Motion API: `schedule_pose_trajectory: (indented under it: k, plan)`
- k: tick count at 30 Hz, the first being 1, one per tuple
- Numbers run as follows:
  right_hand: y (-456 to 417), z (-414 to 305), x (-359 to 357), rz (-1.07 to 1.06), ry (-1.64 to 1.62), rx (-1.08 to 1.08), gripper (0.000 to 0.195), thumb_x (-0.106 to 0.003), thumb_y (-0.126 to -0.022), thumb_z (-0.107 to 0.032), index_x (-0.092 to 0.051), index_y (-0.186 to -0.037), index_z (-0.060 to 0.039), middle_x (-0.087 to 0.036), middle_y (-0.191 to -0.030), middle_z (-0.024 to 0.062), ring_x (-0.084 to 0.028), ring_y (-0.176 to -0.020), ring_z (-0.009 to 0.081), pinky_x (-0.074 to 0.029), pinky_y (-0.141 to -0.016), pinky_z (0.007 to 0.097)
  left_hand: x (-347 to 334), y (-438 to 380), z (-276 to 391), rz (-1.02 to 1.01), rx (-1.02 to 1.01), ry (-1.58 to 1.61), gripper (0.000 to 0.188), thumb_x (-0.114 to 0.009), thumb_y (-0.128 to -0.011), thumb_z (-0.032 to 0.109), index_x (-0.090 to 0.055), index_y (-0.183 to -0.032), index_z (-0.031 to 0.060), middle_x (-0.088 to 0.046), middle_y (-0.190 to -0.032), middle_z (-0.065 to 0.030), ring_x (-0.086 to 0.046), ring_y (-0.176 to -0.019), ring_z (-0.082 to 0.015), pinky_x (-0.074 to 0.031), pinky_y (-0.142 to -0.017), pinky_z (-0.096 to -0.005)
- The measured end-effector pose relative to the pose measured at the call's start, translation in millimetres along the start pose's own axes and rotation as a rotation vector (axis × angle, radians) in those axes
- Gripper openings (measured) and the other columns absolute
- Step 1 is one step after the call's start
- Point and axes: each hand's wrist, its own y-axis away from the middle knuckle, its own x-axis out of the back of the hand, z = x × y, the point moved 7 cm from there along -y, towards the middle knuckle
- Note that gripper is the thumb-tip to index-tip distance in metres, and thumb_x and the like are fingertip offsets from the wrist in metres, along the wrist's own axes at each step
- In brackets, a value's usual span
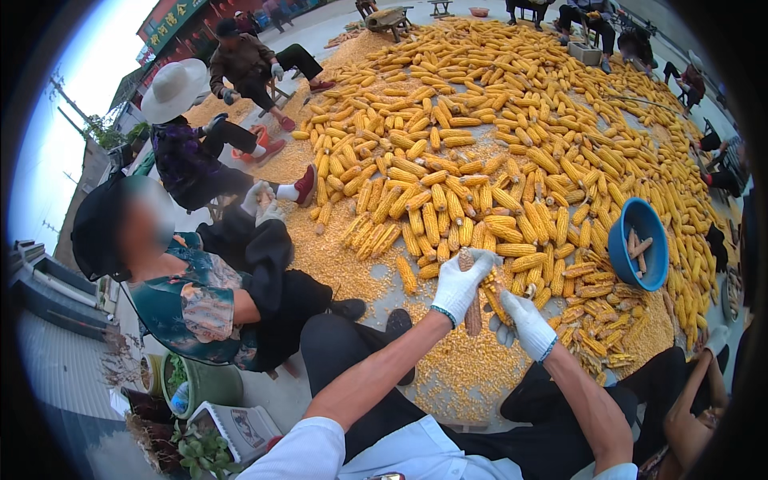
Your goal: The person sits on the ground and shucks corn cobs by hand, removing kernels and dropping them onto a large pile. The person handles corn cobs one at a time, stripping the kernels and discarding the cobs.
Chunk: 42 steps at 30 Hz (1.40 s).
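Note:
My left hand (461, 284), in a white knit work glove, is closed around a bare corn cob (473, 313) held upright. Against it sits a partly shelled ear of corn (496, 294), with yellow kernels still on part of it. My right hand (527, 323), gloved the same way, grips that ear, its lower fingers partly hidden behind it. Both hands are above loose corn kernels (465, 375) scattered on the concrete between my feet. Just beyond them begins a wide pile of yellow corn ears (432, 222).
A blue plastic basin (638, 243) holding several bare cobs rests on the pile at the right. Seated people in gloves ring the corn, the closest person (198, 294) at my left. Flower pots (210, 384) and a white foam box (240, 432) stand at the lower left.

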Motion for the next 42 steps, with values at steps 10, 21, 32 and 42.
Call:
schedule_pose_trajectory:
  k: [10, 21, 32, 42]
  plan:
    - [2.9, -22.0, 10.7, 0.303, 0.897, 0.249, 0.049, -0.046, -0.104, -0.045, -0.058, -0.103, 0.0019, -0.064, -0.086, 0.0336, -0.062, -0.086, 0.0529, -0.047, -0.076, 0.0581, -14.3, 8.6, -11.5, -0.042, 0.103, 0.027, 0.042, -0.069, -0.099, 0.033, -0.065, -0.126, 0.0019, -0.068, -0.119, -0.0072, -0.061, -0.108, -0.0153, -0.048, -0.098, -0.0315]
    - [10.9, 3.2, -6.6, 0.044, -0.071, -0.058, 0.044, -0.045, -0.105, -0.052, -0.056, -0.108, -0.0102, -0.050, -0.064, -0.0003, -0.045, -0.047, 0.0088, -0.033, -0.042, 0.0262, 4.7, 8.2, -19.6, 0.154, 0.313, -0.096, 0.041, -0.068, -0.097, 0.041, -0.073, -0.106, 0.0017, -0.073, -0.098, -0.0071, -0.065, -0.086, -0.0137, -0.051, -0.077, -0.0309]
    - [7.6, 3.6, 4.9, 0.065, 0.053, -0.004, 0.051, -0.045, -0.106, -0.053, -0.057, -0.106, -0.0035, -0.050, -0.066, -0.0005, -0.048, -0.051, 0.0084, -0.040, -0.047, 0.0261, -8.7, -10.0, -1.5, -0.184, 0.131, 0.175, 0.068, -0.051, -0.101, 0.058, -0.063, -0.126, -0.0036, -0.067, -0.125, -0.0150, -0.062, -0.118, -0.0270, -0.044, -0.109, -0.0420]
    - [11.3, -17.6, -0.6, 0.266, 0.958, 0.218, 0.053, -0.044, -0.104, -0.046, -0.063, -0.102, 0.0029, -0.066, -0.087, 0.0325, -0.065, -0.090, 0.0494, -0.048, -0.076, 0.0548, -9.0, 8.0, -27.0, 0.015, 0.123, -0.161, 0.032, -0.069, -0.096, 0.031, -0.074, -0.103, 0.0000, -0.074, -0.099, -0.0083, -0.067, -0.090, -0.0154, -0.052, -0.084, -0.0327]
